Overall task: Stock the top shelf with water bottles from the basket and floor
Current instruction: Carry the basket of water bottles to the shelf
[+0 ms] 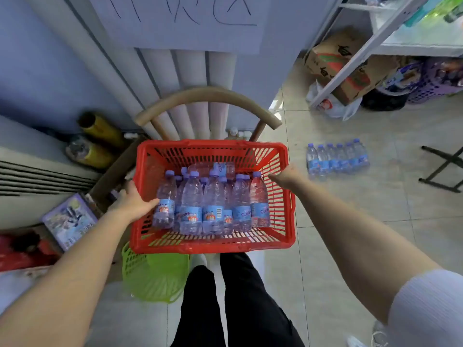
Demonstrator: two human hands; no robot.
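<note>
A red plastic basket (213,246) sits in front of me on a wooden chair, holding several clear water bottles (191,204) with purple caps and blue labels. My left hand (132,201) grips the basket's left rim, fingers curled over the edge beside the leftmost bottle. My right hand (285,177) holds the basket's right rim near its far corner. A shrink-wrapped pack of water bottles (337,157) lies on the tiled floor to the right. The white metal shelf unit (411,41) stands at the upper right; its top shelf is out of view.
The curved wooden chair back (208,96) rises behind the basket, against a white radiator. A green basket (155,279) sits below the red one. A cardboard box (343,63) and purple basket (431,81) lie under the shelf. Black stand legs (443,166) sit far right.
</note>
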